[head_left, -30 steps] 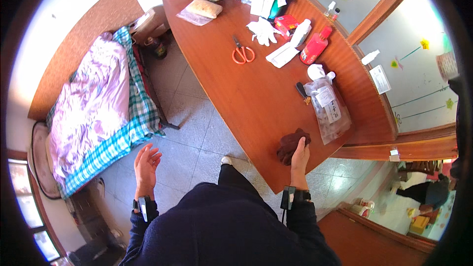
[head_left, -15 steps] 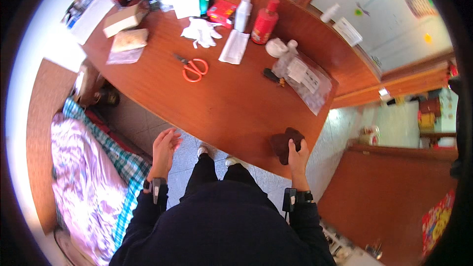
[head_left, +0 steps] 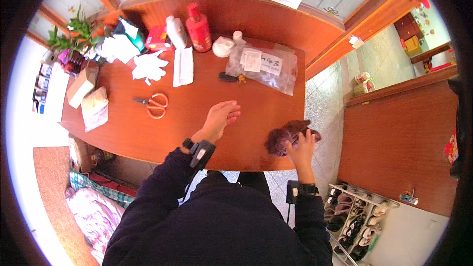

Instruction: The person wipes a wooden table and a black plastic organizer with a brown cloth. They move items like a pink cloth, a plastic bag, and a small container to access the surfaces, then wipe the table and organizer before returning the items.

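Brown cloth (head_left: pixel 280 141), right fingers (head_left: pixel 308 138) spread against it, left fingers (head_left: pixel 230 107) slack, scissors (head_left: pixel 148 102), bag (head_left: pixel 276 82) beyond

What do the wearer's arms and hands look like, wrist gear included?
Bare left hand and bare right hand, no gloves. Both arms: long, near-black navy fabric sleeves. Each wrist has a strapped-on device: a boxy black left wrist unit with a small pale patch, and a boxy black right wrist unit with a thin dark cable below it.

Right hand (head_left: pixel 301 152) has its fingers (head_left: pixel 309 140) spread on a crumpled dark-brown cloth (head_left: pixel 279 140), way right of the orange-handled metal scissors (head_left: pixel 157 106); kinda curled left hand (head_left: pixel 217 121) is closer to them, over the reddish-brown wooden bench (head_left: pixel 249 138).
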Demonstrator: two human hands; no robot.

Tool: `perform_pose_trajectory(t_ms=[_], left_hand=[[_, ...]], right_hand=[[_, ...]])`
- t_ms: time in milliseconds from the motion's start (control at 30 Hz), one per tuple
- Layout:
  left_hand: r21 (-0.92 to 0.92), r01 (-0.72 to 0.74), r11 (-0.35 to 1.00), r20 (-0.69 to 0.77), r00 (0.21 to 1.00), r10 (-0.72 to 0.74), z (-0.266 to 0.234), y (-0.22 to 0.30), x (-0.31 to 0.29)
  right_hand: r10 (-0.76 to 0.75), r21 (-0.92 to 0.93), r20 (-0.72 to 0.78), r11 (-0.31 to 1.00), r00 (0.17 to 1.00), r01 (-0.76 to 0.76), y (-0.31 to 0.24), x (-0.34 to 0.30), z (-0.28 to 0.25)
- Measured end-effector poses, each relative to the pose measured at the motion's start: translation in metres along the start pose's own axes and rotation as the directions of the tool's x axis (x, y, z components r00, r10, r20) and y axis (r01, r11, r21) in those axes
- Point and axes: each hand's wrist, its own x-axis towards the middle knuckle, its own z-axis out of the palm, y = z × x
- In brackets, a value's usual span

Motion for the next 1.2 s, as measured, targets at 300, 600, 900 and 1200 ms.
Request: perform_pose_trajectory(t_ms=[300,600,900,1200], left_hand=[[-0.445,0.038,0.895,-0.195,0.971,-0.138,0.102,-0.025,0.166],[-0.579,-0.043,0.814,-0.388,0.893,-0.229,0.115,-0.028,0.219],[-0.634,-0.056,0.771,-0.294,0.94,-0.173,0.116,0.008,0.206],[-0.577,0.021,0.816,-0.085,0.993,-0.086,0.117,0.051,0.121]], right_hand=[[-0.102,0.134,0.285,0.989,0.953,0.065,0.029,0.028,0.02],[-0.298,0.261,0.381,0.943,0.875,0.208,0.055,0.064,-0.002],[-0.277,0.242,0.386,0.951,0.88,0.193,0.05,0.069,-0.002],[-0.241,0.218,0.355,0.961,0.903,0.171,0.045,0.065,0.004]])
